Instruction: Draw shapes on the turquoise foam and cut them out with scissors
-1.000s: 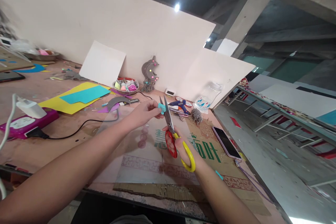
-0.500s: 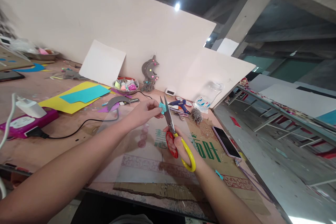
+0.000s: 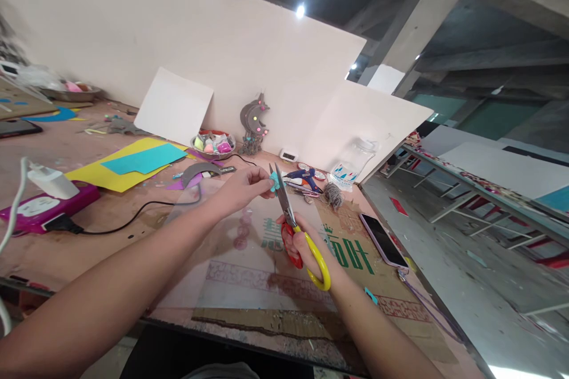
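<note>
Between the thumb and fingers of my left hand (image 3: pixel 249 186) is a small turquoise piece (image 3: pixel 274 181), held up over the table; its exact shape is partly covered by the fingers. My right hand (image 3: pixel 302 243) grips scissors (image 3: pixel 287 207) with one red and one yellow handle loop. Their blades point up and away, parted slightly, with the tips right at the turquoise piece. Below both hands lies a clear sheet (image 3: pixel 191 272) over printed cardboard (image 3: pixel 355 308). A small turquoise scrap (image 3: pixel 370 295) rests on the cardboard near my right forearm.
A phone (image 3: pixel 383 241) lies at the right table edge. Behind the hands are a glue gun (image 3: pixel 303 177), twine (image 3: pixel 333 194), a plastic jar (image 3: pixel 353 166) and a moon-shaped ornament (image 3: pixel 255 118). Left stand a purple power strip (image 3: pixel 53 207) with a cord, and yellow (image 3: pixel 124 180) and turquoise sheets (image 3: pixel 144 158).
The scissor tips have shifted slightly left, closer against the turquoise piece, which has turned a little in my left fingers. Both arms are otherwise nearly still.
</note>
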Motion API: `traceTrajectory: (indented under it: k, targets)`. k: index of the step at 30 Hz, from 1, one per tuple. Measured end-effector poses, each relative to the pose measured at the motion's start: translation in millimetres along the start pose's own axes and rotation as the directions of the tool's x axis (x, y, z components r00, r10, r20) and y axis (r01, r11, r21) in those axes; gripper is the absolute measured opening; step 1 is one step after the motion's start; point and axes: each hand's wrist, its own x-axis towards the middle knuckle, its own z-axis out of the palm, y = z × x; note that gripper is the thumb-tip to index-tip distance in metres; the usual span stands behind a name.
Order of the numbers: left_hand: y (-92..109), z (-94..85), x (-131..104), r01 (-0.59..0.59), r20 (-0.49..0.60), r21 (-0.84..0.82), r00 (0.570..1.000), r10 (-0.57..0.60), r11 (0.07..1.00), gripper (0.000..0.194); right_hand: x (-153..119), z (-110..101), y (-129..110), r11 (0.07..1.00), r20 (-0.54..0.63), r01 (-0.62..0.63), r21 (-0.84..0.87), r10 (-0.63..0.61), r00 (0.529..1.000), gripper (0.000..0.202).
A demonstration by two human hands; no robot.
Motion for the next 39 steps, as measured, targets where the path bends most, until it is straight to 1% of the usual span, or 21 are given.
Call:
traceTrajectory:
  k: [2,4,11,15,20,30,35,39]
  targets:
    - [-1.2,-0.8,0.6,0.000,0.004,0.001,1.000,0.000,1.000,0.024,-0.2,-1.0,2.3,0.997,0.020,0.047,-0.063,-0.046,0.999,0.062]
    - [-1.7,-1.5,1.2,-0.004,0.009,0.001,1.000,0.004,1.000,0.025,-0.3,-2.2,4.3,0.992,0.033,0.070,-0.107,-0.067,0.997,0.062]
    - [-0.3,-2.6,1.9,-0.035,0.024,0.016,0.999,0.035,0.999,0.028,0.2,-3.6,4.5,0.989,0.049,0.072,-0.129,-0.066,0.997,0.062]
    - [0.2,-3.2,1.9,-0.042,0.007,0.031,0.999,0.042,0.999,0.029,0.3,-3.9,4.1,0.986,0.039,0.067,-0.151,-0.062,0.997,0.060]
    - [0.3,-2.9,2.2,-0.039,-0.020,0.025,0.999,0.040,0.999,0.031,-0.2,-4.2,2.8,0.987,0.031,0.056,-0.152,-0.052,0.998,0.062]
    - [-2.2,-3.2,2.5,-0.061,-0.016,0.011,0.998,0.061,0.998,0.034,-0.6,-3.8,2.0,0.992,0.015,0.044,-0.122,-0.043,0.999,0.060]
    - [-2.6,-3.4,2.5,-0.060,-0.018,0.038,0.998,0.061,0.997,0.034,-1.2,-3.1,1.2,0.991,0.001,0.048,-0.128,-0.048,0.999,0.059]
    - [-4.2,-2.4,0.3,-0.023,-0.016,0.071,1.000,0.025,0.997,0.032,0.3,-1.9,2.5,0.989,-0.015,0.060,-0.134,-0.063,0.998,0.065]
